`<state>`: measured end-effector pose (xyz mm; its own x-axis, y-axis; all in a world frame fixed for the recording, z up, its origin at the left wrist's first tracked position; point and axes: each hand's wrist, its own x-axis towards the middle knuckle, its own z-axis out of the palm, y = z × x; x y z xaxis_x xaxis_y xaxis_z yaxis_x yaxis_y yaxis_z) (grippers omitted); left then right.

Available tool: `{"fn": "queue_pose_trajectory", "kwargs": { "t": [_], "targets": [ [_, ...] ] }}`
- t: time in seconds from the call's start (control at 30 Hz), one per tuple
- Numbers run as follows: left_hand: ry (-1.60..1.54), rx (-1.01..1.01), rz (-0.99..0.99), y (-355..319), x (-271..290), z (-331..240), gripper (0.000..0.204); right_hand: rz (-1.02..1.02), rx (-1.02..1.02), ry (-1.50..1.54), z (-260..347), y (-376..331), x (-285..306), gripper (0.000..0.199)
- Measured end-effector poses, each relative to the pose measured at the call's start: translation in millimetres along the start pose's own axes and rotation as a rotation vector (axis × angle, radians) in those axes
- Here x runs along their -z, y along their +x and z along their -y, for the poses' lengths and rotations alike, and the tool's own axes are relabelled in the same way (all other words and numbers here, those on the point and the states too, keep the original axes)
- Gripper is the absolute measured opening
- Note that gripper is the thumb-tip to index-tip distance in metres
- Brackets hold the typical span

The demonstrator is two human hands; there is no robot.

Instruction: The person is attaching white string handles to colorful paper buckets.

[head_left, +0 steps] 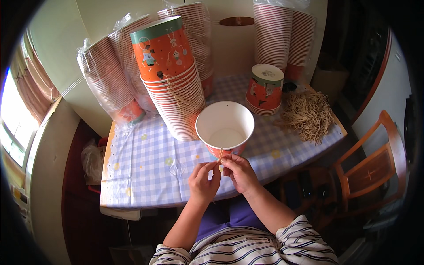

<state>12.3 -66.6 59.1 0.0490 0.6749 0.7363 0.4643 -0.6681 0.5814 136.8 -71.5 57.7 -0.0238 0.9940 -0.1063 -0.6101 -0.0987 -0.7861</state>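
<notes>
An open paper bucket [225, 128], white inside with an orange printed outside, stands upright near the table's front edge. At its near rim a thin tan cord [220, 152] runs down into my fingers. My left hand [205, 180] pinches the cord, thumb against forefinger. Beside it, nearly touching, my right hand [240, 172] pinches the same cord just below the rim. A small dark hole shows in the bucket's far wall. Behind to the left rises a tall stack of upside-down paper buckets [170, 99], with tan cord handles [183, 95] hanging down its right side.
A heap of tan cords [309, 115] lies at the table's right, next to a short upside-down bucket stack [265, 90]. Plastic-wrapped bucket stacks [106, 79] line the back. A blue checked cloth [150, 168] covers the table. A wooden chair [369, 168] stands right.
</notes>
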Motion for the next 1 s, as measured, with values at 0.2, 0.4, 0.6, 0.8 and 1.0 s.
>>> {"fn": "queue_pose_trajectory", "kwargs": {
  "t": [0.2, 0.4, 0.6, 0.8, 1.0],
  "targets": [
    [-0.227, 0.337, 0.058, -6.1, 1.5, 6.5, 0.006, 0.016, 0.003, -0.008, 0.5, 0.7, 0.6, 0.014],
    [-0.536, 0.555, 0.069, -8.3, 2.1, 1.3, 0.006, 0.054, -0.012, -0.016, -2.0, 1.9, 1.0, 0.017],
    [-0.652, 0.649, 0.076, -6.2, 4.4, 5.1, 0.01, 0.022, 0.079, -0.074, -3.2, 3.2, 9.4, 0.018],
    [-0.696, 0.69, 0.042, -6.0, -0.2, 7.6, 0.01, -0.019, 0.216, -0.307, -0.5, 1.8, 9.5, 0.021],
    [-0.76, 0.729, 0.045, -4.0, 0.3, 9.9, 0.009, -0.048, 0.272, -0.389, 1.9, 2.3, 13.2, 0.019]
  ]
}}
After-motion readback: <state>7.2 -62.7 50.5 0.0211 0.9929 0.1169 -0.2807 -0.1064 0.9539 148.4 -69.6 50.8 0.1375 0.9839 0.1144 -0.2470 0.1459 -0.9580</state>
